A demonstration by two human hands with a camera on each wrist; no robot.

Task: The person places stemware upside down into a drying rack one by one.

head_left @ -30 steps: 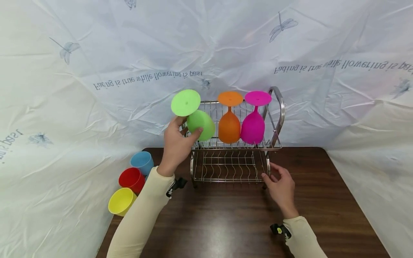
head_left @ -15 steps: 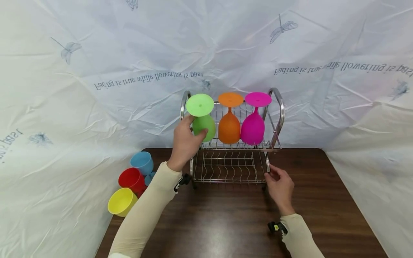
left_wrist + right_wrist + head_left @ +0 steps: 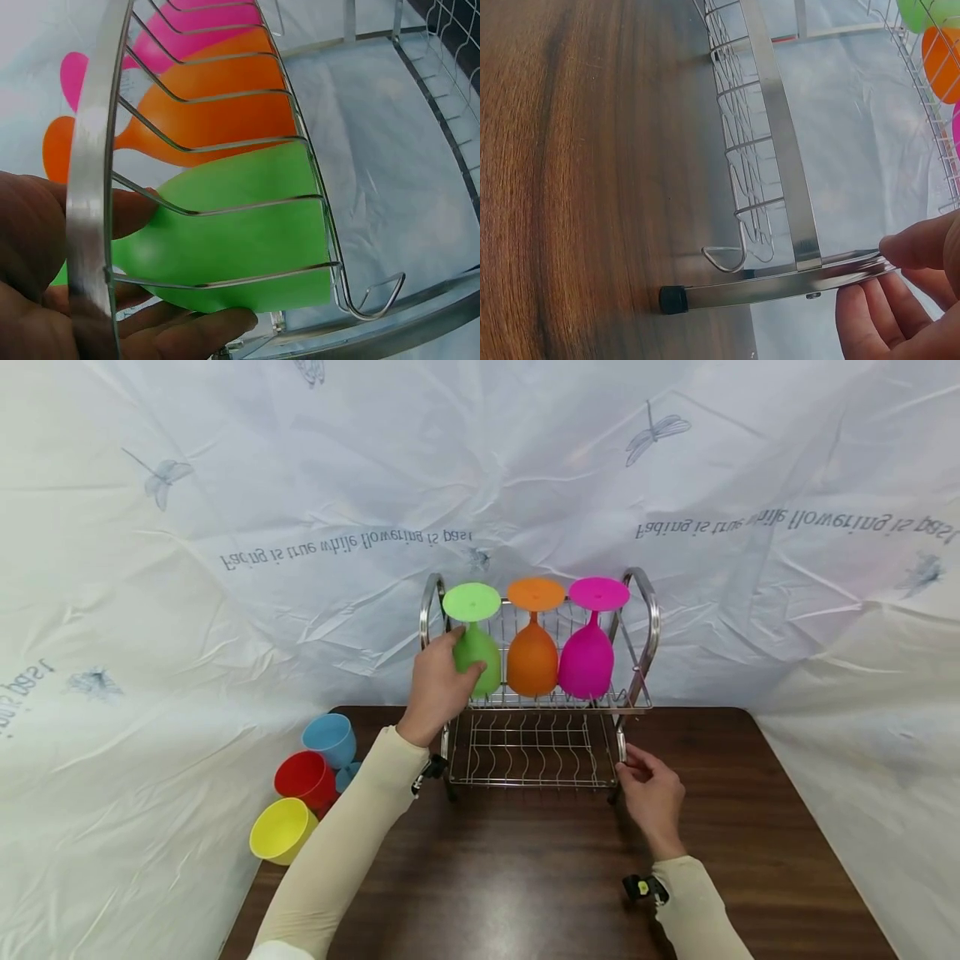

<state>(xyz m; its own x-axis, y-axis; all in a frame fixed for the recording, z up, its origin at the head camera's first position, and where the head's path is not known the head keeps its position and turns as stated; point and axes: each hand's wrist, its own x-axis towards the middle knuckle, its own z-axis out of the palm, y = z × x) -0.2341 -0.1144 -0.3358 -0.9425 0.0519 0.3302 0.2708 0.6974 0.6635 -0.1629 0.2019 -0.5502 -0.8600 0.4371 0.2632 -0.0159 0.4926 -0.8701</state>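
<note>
A green goblet (image 3: 477, 657) stands upside down on the upper tier of a metal dish rack (image 3: 540, 707), at its left end. My left hand (image 3: 441, 681) holds its bowl from the left, thumb in front; the left wrist view shows the fingers round the green goblet (image 3: 240, 232) behind the rack wires. Beside it, also inverted, are an orange goblet (image 3: 533, 658) and a magenta goblet (image 3: 587, 660). At the rack's lower right, my right hand (image 3: 654, 793) pinches the side frame between thumb and fingers, as the right wrist view shows on the metal frame (image 3: 802, 281).
Wires with wavy dividers form the lower tier (image 3: 532, 752). On the left of the wooden table (image 3: 510, 877) are a blue cup (image 3: 330, 739), a red cup (image 3: 306, 779) and a yellow cup (image 3: 282, 831). A white printed sheet (image 3: 480, 460) hangs behind and at the sides.
My left hand has moved right with the green goblet, which was tilted and now stands straight, in line with the orange one. The right hand has stayed on the frame with a slight shift.
</note>
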